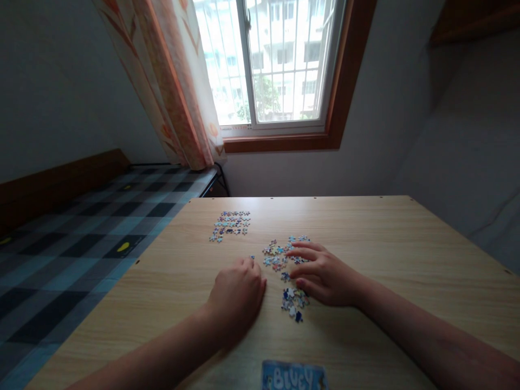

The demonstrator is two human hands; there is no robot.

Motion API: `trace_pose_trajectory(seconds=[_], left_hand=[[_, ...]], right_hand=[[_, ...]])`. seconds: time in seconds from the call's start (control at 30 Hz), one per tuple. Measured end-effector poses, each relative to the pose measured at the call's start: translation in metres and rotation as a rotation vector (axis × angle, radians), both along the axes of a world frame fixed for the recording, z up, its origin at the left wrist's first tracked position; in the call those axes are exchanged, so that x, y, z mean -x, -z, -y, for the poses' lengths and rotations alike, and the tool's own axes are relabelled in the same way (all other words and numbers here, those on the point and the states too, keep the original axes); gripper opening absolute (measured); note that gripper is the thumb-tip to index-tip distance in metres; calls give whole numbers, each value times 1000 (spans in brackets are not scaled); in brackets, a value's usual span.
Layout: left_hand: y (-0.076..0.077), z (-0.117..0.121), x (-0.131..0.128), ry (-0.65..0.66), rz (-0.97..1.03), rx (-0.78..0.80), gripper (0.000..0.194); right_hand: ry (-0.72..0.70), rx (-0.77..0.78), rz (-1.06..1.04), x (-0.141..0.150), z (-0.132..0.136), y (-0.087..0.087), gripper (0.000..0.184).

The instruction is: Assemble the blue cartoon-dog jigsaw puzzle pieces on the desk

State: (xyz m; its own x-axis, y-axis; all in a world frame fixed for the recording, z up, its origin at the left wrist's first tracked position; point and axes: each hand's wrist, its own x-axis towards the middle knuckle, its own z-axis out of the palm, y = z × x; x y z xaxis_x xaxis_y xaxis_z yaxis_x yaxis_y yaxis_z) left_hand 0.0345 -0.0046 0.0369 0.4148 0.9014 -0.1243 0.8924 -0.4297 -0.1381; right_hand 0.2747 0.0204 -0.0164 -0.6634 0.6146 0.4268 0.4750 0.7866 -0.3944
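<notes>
My left hand [239, 287] rests on the table with its fingers curled in. A small jigsaw puzzle piece [252, 257] shows right at its fingertips; whatever the fingers close on is hidden. Spread over a loose cluster of jigsaw pieces [276, 251] is my right hand [319, 271], fingers apart. Its fingertips hide some of them. A single piece [285, 276] lies beside its thumb and fingers. Nearer to me is another pile of pieces [294, 303], some dark blue, some pale. Further back on the left, several pieces [231, 223] are laid out in rows.
The light wooden table [406, 244] spans the view. A blue box or card lettered "BLUEY" [294, 376] lies at the near edge of view. Left of the table stands a bed with a checked cover [134, 216]. Behind are a curtain [170, 81] and a barred window [284, 65].
</notes>
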Motion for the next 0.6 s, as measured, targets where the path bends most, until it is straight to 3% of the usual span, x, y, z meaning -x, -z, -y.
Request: trace_pose_trajectory(seconds=[0.6], left_hand=[[10, -11, 1, -6, 21, -89, 28]], right_hand=[[-4, 6, -6, 0, -2, 3, 14]])
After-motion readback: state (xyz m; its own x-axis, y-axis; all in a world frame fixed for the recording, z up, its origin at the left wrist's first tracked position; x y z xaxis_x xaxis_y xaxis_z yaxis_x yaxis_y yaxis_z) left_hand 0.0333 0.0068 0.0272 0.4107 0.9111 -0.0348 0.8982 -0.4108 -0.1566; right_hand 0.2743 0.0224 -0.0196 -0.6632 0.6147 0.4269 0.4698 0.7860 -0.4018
